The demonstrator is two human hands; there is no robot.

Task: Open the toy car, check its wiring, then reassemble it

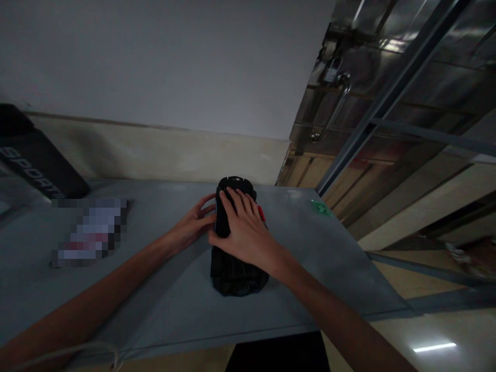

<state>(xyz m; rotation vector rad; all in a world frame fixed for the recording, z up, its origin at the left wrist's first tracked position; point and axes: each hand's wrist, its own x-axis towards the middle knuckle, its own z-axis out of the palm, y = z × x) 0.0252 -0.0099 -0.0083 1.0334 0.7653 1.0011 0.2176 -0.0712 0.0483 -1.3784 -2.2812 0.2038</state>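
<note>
A black cylindrical object [234,268], like a folded umbrella or pouch, lies lengthwise on the grey table [163,294], its round end cap pointing away from me. My right hand [243,232] rests over its upper half, fingers spread across the top and thumb on its left side. My left hand [192,225] touches its left side near the far end with the fingertips. A small red part [261,212] shows at the object's right edge, beside my right fingers.
A blurred flat item [90,231] lies on the table's left. A black bag with white lettering [36,165] leans at the far left. A small green scrap [321,207] sits near the table's right corner. A metal door with a handle [333,111] stands right.
</note>
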